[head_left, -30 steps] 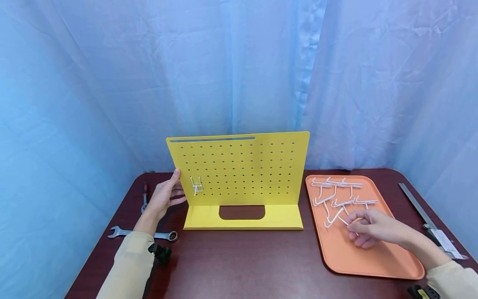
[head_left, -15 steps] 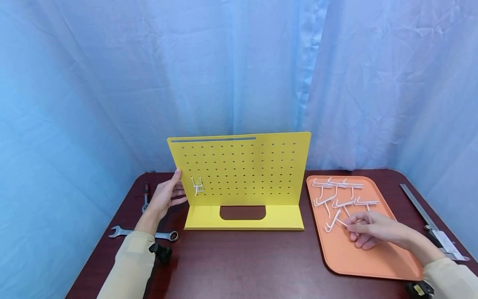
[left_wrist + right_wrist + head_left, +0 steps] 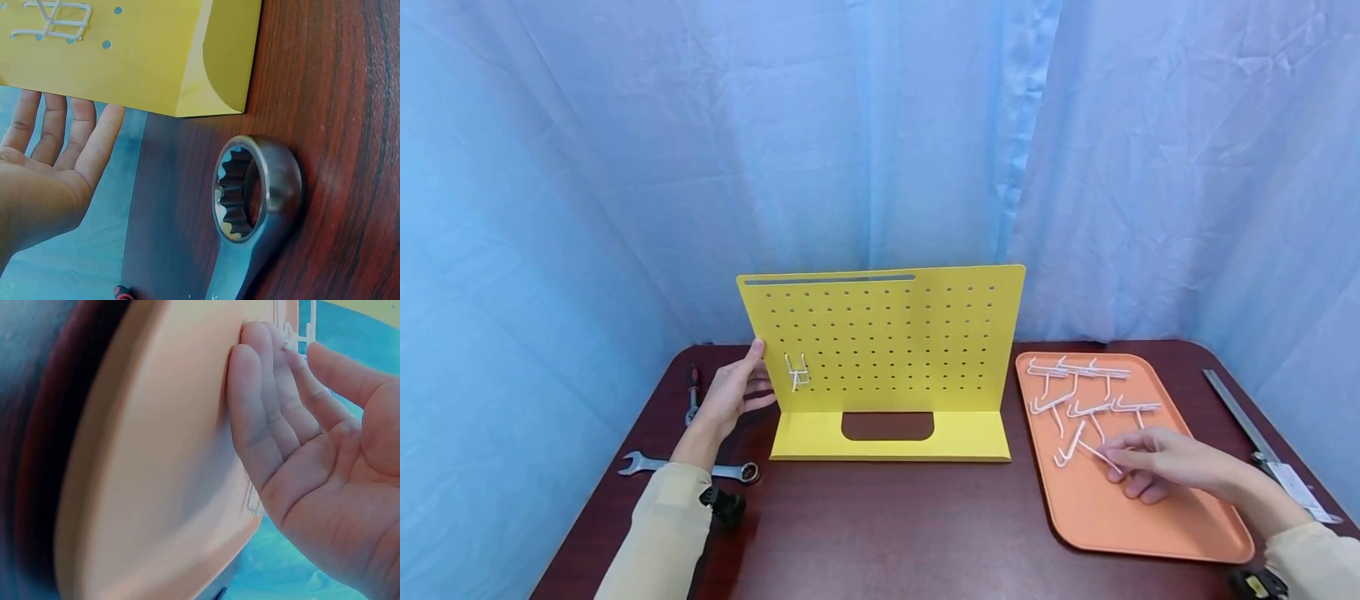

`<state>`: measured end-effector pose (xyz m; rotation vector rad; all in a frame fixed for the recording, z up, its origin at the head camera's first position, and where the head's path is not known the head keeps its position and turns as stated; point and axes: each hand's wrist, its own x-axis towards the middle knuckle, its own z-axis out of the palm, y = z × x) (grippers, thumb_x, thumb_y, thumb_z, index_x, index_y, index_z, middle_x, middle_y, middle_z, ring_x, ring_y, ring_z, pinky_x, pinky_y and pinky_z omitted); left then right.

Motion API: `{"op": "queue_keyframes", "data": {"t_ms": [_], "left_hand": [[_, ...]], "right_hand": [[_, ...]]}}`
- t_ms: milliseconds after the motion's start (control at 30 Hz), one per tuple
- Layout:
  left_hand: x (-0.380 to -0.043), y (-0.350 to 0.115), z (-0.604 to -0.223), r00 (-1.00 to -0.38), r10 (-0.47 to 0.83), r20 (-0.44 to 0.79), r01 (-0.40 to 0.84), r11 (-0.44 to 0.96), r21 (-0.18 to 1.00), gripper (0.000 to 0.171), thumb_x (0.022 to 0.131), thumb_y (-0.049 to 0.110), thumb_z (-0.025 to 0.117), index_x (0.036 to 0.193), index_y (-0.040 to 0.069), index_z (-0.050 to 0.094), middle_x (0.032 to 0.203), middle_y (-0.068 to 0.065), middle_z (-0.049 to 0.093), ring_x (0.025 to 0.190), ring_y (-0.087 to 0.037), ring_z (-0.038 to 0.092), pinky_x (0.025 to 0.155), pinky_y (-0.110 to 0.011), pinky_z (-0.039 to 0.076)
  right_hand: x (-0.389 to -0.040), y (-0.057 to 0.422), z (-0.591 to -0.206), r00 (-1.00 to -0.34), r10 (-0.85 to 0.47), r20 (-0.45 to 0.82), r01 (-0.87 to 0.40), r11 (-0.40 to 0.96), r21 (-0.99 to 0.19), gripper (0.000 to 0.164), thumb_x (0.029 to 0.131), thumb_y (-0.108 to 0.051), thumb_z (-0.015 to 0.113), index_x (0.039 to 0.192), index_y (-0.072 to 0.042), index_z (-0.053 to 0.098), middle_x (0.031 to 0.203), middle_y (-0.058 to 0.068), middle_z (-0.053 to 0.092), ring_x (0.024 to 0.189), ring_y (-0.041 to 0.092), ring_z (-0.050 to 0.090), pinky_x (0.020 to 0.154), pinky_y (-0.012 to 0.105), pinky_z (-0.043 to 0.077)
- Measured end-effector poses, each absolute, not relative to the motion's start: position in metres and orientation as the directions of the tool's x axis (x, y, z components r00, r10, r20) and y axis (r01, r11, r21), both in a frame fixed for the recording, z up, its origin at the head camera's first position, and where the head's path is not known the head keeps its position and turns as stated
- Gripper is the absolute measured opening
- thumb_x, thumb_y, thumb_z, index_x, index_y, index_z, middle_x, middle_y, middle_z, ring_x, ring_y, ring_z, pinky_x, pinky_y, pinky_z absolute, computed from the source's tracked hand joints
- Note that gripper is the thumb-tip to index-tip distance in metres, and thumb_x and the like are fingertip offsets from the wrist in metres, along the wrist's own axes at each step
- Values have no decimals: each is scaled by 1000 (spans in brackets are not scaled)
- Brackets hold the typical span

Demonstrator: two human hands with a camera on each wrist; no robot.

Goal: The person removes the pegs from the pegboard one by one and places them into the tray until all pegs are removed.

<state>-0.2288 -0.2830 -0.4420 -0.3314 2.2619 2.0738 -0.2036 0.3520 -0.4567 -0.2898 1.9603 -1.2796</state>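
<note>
In the head view my left hand [image 3: 730, 398] holds the left edge of a yellow pegboard [image 3: 880, 333], thumb at the front edge and fingers behind. The left wrist view shows those fingers [image 3: 81, 131] extended past the board's edge. One white wire hook [image 3: 797, 373] is mounted low on the board's left side. Over the orange tray [image 3: 1150, 525], my right hand [image 3: 1157, 467] is beside another white wire hook [image 3: 1078, 443], whose stem reaches the gap between thumb and fingers. In the right wrist view this hand's fingers [image 3: 247, 394] are straight, the thumb slightly apart.
More white hooks [image 3: 1093, 408] lie in rows on the tray's far half. A combination wrench [image 3: 730, 472] and a red-handled tool [image 3: 692, 392] lie left of the board. A long grey metal tool with a white label [image 3: 1296, 487] lies right of the tray. Curtains surround the table.
My right hand has drawn slightly right and back from the nearest hook, so more of its stem shows. That hook has turned and shifted slightly. The left hand stays at the board's edge.
</note>
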Motion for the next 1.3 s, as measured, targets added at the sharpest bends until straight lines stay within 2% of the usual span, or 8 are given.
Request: {"op": "queue_keyframes", "data": {"t_ms": [167, 333, 567, 733, 1067, 1300], "left_hand": [[-230, -283, -442, -973, -118, -196, -205, 72, 976, 83, 87, 75, 57, 129, 4, 63, 115, -13, 66, 101, -23, 68, 86, -39, 59], [-229, -283, -442, -971, -128, -201, -212, 85, 974, 84, 87, 76, 57, 130, 4, 63, 116, -13, 66, 102, -23, 68, 87, -39, 59], [-227, -287, -439, -972, -131, -197, -212, 107, 972, 86, 87, 77, 56, 131, 3, 61, 117, -14, 65, 103, -23, 67, 89, -40, 59], [-224, -285, -439, -973, -130, -192, -207, 114, 972, 85, 88, 76, 56, 131, 3, 61, 118, -14, 65, 103, -24, 67, 89, -40, 58], [-225, -283, -441, -975, -128, -180, -193, 97, 976, 83, 89, 75, 56, 130, 3, 62, 116, -14, 65, 101, -22, 68, 91, -43, 57], [-225, -283, -441, -977, -122, -174, -187, 106, 977, 82, 89, 75, 56, 128, 3, 63, 115, -14, 65, 100, -22, 68, 91, -44, 57]], "right_hand": [[-202, 354, -457, -683, -559, -470, 218, 458, -862, 39, 111, -27, 47, 123, 8, 58, 98, 9, 65, 80, 18, 64, 67, 36, 60], [-202, 354, -454, -694, -533, -484, 225, 478, -849, 44, 110, -27, 48, 134, 9, 53, 99, 11, 67, 83, 22, 66, 69, 38, 60], [-204, 358, -451, -676, -548, -492, 240, 467, -851, 47, 110, -27, 47, 139, 11, 49, 103, 14, 68, 88, 28, 69, 73, 40, 60], [-201, 360, -449, -657, -561, -503, 267, 451, -852, 47, 111, -28, 45, 140, 9, 48, 105, 15, 69, 90, 30, 70, 74, 43, 61], [-200, 359, -445, -666, -531, -524, 281, 472, -836, 48, 110, -29, 47, 140, 9, 47, 105, 15, 69, 90, 30, 70, 74, 45, 61], [-199, 355, -439, -702, -493, -513, 227, 528, -818, 46, 109, -31, 50, 137, 6, 51, 100, 15, 69, 82, 29, 70, 66, 44, 61]]}}
